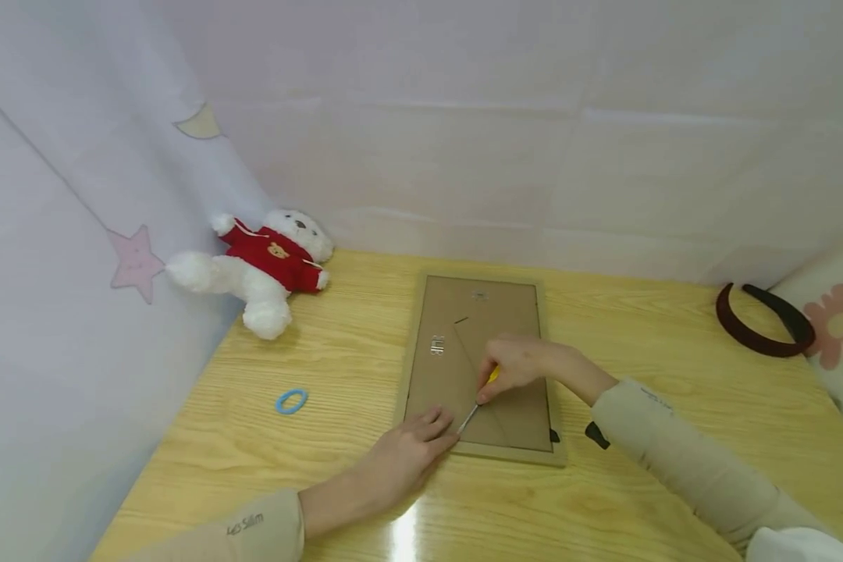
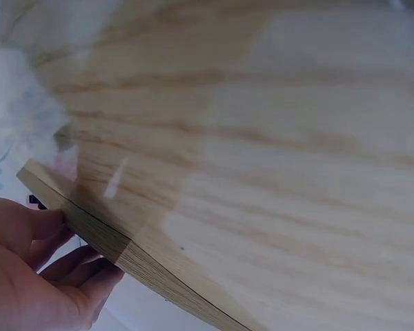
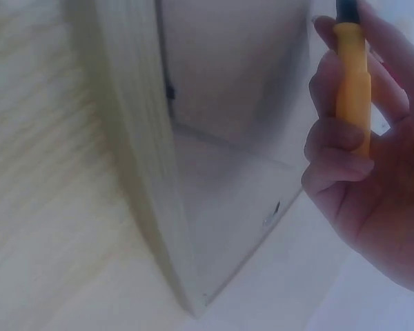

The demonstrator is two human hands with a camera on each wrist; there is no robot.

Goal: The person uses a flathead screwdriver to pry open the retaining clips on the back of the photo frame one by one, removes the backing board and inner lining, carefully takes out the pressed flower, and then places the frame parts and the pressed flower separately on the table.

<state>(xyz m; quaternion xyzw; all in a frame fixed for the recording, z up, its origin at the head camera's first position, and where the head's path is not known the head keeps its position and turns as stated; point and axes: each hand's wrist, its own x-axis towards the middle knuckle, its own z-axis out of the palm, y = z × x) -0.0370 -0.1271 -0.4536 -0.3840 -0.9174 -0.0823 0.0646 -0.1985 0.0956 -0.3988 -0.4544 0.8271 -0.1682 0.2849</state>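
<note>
A picture frame lies face down on the table, its brown backing board uppermost. My right hand grips a screwdriver by its yellow handle; the metal shaft slants down to the frame's near edge. Close to that tip, my left hand rests on the near left corner, fingers laid over the board. The left wrist view shows the left hand against the frame's side. Metal hardware sits on the board. In the right wrist view the screwdriver tip is out of sight.
A white teddy bear in a red top lies at the back left. Nearer stands a light blue ring flat on the wooden table. A dark headband is at the far right. A small black piece lies beside the right sleeve.
</note>
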